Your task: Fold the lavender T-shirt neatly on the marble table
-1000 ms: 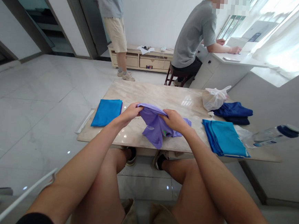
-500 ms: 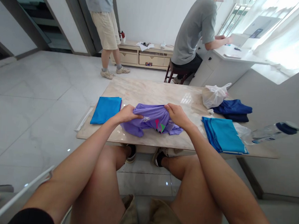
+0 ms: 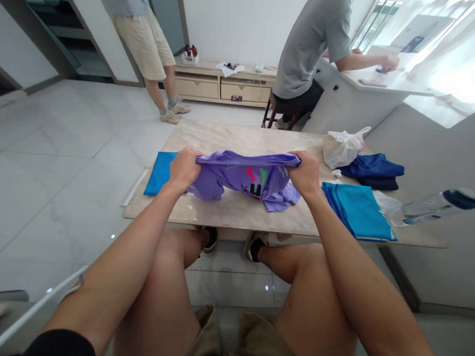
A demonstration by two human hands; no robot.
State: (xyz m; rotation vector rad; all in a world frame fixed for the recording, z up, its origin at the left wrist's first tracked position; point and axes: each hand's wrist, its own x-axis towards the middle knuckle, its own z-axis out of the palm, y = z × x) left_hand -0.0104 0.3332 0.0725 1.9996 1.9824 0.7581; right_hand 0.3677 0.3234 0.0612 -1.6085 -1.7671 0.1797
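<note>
Head view: purple garment point(image 3: 238, 171) with a pink, green and black print, held up over the middle of the marble-look table point(image 3: 226, 214), between its far and near edges. Left hand point(image 3: 185, 168) is closed on one end of the top edge, right hand point(image 3: 306, 171) closed on the other; fingers curled tight, no gap visible in either grip. Hands set wide apart, probably to keep that edge taut and fairly level, while the looser cloth hangs below in folds. Its lower right part seems to lie on the surface, though overlap makes contact hard to confirm. Folded blue cloth point(image 3: 158, 174) sits by the left edge, partly behind the left hand; folded turquoise cloth point(image 3: 356, 212) is right of the right forearm, one corner at the near edge. Both look set to the sides so the middle leaves room for the spread garment. Farther right, toward the far right corner: white plastic bag point(image 3: 342, 149), tied or bunched at top, beside dark blue clothing point(image 3: 372, 168). Clear bottle point(image 3: 436, 209) with a dark cap is near the right end, likely placed out of the arms' way. Past the far edge, one person point(image 3: 139, 41) stands left; another person point(image 3: 307, 46) sits at a white desk point(image 3: 350, 107).
</note>
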